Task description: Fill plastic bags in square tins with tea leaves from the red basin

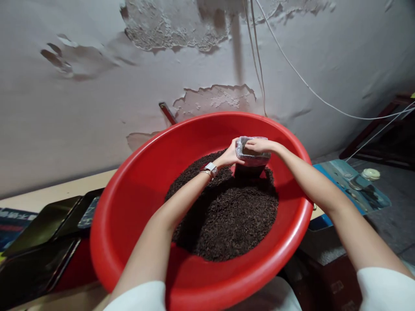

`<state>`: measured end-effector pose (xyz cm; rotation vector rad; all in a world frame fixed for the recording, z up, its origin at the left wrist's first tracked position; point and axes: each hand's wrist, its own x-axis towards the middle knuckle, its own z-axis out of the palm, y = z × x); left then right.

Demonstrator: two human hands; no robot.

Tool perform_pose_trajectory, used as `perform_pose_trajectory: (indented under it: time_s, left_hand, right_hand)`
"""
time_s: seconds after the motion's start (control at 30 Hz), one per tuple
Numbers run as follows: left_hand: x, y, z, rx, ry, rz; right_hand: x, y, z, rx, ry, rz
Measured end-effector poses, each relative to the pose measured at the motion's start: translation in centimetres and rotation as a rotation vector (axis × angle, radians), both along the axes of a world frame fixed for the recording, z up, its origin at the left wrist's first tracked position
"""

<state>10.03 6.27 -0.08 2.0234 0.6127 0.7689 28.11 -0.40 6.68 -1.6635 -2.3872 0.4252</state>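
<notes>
A large red plastic basin [136, 190] holds a heap of dark, dry loose leaf bits, much like tea [233, 216]. Over the far right part of the heap stands a dark container with a clear plastic bag [256, 161] lining or covering its top. My left hand [231, 154] grips the bag's left side, thumb toward the front. My right hand [257, 146] reaches over from the right, its fingers stretched out and dipping into the bag's mouth. How full the bag is cannot be made out. A watch [210, 168] is on my left wrist.
Dark, shiny packs or trays [42, 224] lie left of the basin on a pale tabletop [65, 188]. Right of it are a blue printed sheet [353, 185] and a small pale round object [370, 174]. Behind rises a peeling wall [97, 112] with hanging cords [259, 65].
</notes>
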Motion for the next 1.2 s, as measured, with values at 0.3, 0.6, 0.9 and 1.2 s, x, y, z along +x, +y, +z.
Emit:
perform_pose_trajectory:
  time_s: [0.3,0.6,0.9,1.2]
  left_hand:
    - [-3.4,1.0,0.5,-0.13,0.344,-0.029]
    - [-9.2,-10.5,5.0,0.5,0.958,0.167]
    - [-10.8,-13.8,4.0,0.494,1.23,0.072]
    - [-12.2,-10.3,0.6,0.306,1.094,0.083]
  right_hand:
    - [-0.6,1.9,-0.5,-0.163,-0.223,0.153]
    - [-2.6,1.3,-1.4,-0.075,-0.436,0.111]
    - [-3.7,-0.1,-0.1,0.06,-0.331,0.223]
    - [-10.6,-5.0,-6.9,-0.046,0.157,0.5]
